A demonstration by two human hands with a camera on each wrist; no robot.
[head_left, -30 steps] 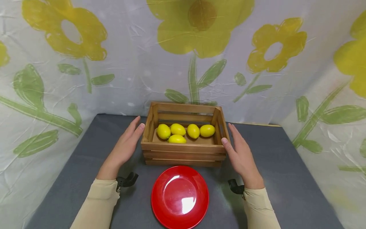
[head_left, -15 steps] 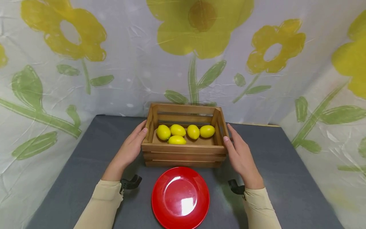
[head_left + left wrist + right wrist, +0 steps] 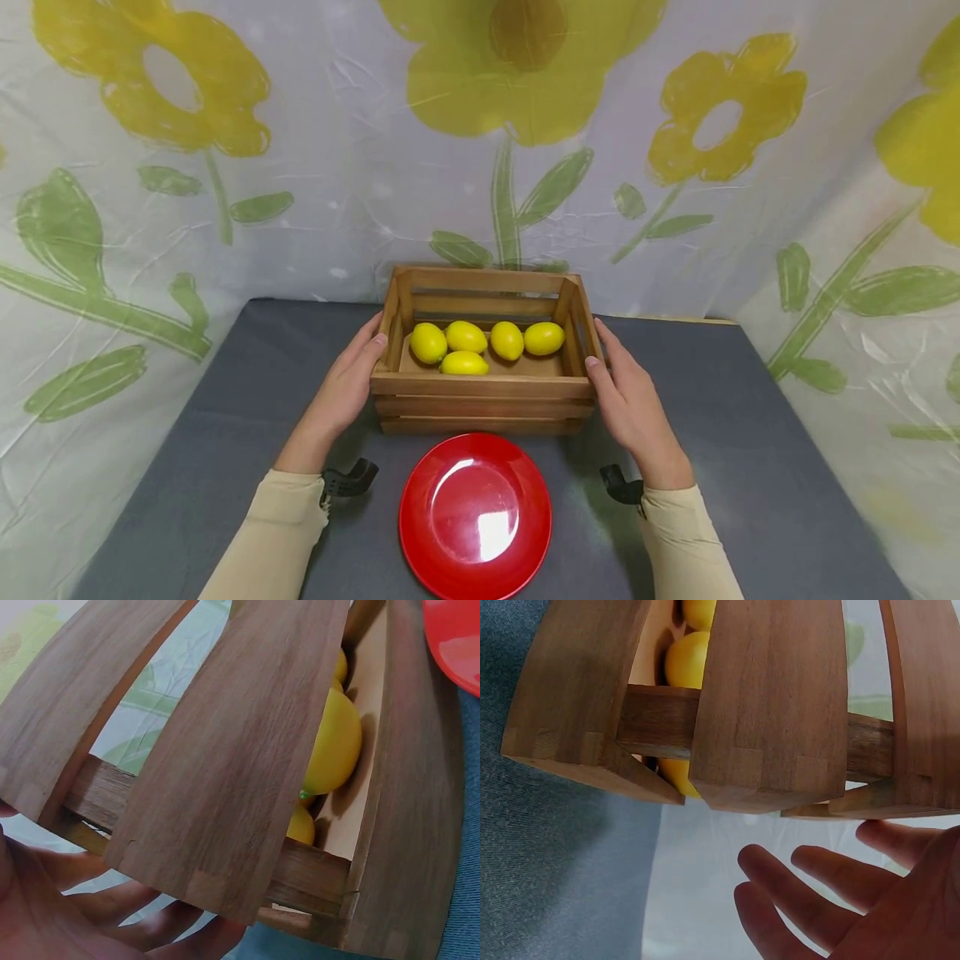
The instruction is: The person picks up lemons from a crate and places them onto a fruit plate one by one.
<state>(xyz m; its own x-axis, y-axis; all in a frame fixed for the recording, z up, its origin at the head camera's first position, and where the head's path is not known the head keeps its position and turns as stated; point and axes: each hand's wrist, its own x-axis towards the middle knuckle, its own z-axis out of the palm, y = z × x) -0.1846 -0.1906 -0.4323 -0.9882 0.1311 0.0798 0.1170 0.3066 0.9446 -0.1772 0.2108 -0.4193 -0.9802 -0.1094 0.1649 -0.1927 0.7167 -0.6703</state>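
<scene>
A slatted wooden crate (image 3: 483, 386) stands on the dark tabletop with several yellow lemons (image 3: 507, 341) on its floor. My left hand (image 3: 337, 400) rests at the crate's left end, its thumb near the top edge. In the left wrist view its extended fingers (image 3: 124, 904) lie against the end slats. On the opposite end is my right hand (image 3: 636, 408), thumb at the front corner. The right wrist view shows its spread, nearly straight fingers (image 3: 802, 889) beside the slats, partly below them in that view. A red plate (image 3: 420, 517) lies in front of the crate.
A white curtain (image 3: 337, 208) printed with yellow flowers hangs close behind the crate and along both sides. The dark tabletop (image 3: 225, 417) extends to the left and right of the crate. Black straps (image 3: 348, 479) with mounts sit on both wrists.
My left hand has moved right, from beside the crate to its left end. The right hand has stayed nearly where it was. Crate, lemons and plate look unmoved.
</scene>
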